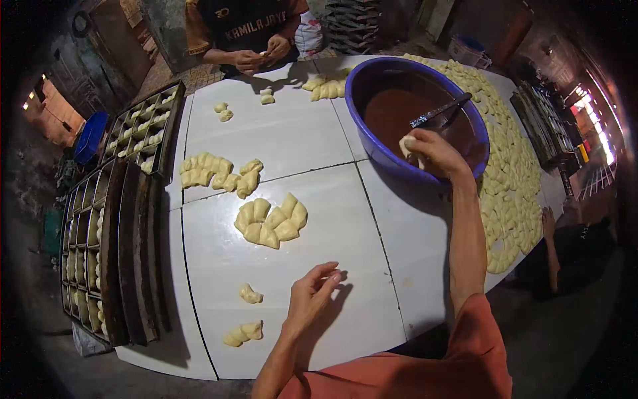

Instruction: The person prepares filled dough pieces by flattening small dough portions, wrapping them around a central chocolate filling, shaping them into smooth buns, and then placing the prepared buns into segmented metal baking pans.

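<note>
A small lump of dough (407,142) sits pinched in the fingers of the right hand (432,153), at the near rim of the blue bowl (372,149) in the upper right of the frame. The bowl holds brown filling (399,110) and a metal spoon (440,112). The left hand (312,296) hovers low at centre over the white table (319,139), fingers loosely curled, holding nothing. Dough pieces (271,221) lie in a cluster left of centre; baking trays (109,219) line the left edge.

a white plastic bag (308,34) with red and blue print sits beyond the table's far edge.
</note>
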### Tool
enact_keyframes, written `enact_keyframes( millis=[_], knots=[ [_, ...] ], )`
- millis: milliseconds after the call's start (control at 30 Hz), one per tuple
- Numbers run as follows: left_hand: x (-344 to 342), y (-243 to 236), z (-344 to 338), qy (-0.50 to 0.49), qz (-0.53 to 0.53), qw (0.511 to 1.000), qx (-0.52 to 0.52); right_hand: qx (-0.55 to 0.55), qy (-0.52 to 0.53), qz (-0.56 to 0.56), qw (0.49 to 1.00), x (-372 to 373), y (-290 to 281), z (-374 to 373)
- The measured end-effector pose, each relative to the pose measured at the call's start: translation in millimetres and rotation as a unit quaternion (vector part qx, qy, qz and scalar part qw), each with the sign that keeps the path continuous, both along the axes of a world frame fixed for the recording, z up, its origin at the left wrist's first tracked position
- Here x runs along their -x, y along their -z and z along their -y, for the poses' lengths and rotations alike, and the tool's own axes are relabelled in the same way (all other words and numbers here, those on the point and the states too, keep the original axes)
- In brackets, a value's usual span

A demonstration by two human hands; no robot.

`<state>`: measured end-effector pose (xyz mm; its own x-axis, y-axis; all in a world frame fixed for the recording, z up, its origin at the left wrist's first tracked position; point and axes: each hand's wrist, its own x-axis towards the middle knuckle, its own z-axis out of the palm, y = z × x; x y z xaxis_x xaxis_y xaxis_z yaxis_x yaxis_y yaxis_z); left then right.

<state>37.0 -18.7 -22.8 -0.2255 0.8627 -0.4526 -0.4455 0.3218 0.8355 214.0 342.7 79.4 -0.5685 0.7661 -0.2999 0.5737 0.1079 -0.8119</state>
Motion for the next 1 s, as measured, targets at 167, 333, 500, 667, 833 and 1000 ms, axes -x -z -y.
enact_keyframes(
  millis=[167, 333, 500, 667, 833, 1000],
  knots=[
    [-7, -35, -35, 0.059, -0.030, 0.996, -0.067, 0.155, 0.103, -0.329, 0.926, 18, -15, 72],
    [-21, -44, -55, -0.040, 0.193, 0.973, -0.119, 0.280, 0.098, -0.452, 0.841, 43, 36, 166],
    [6, -31, -14, -0.087, 0.282, 0.950, -0.099, 0.344, 0.115, -0.412, 0.836, 61, 51, 239],
    [33, -16, 23, -0.217, 0.209, 0.949, -0.092, 0.177, 0.068, -0.305, 0.933, 82, 57, 293],
    [41, 11, 41, -0.198, 0.092, 0.973, -0.074, -0.222, 0.019, -0.188, 0.957, 110, 87, 340],
    [63, 1, 51, -0.181, -0.013, 0.979, -0.093, -0.187, 0.042, -0.187, 0.964, 127, 82, 348]
  ],
)
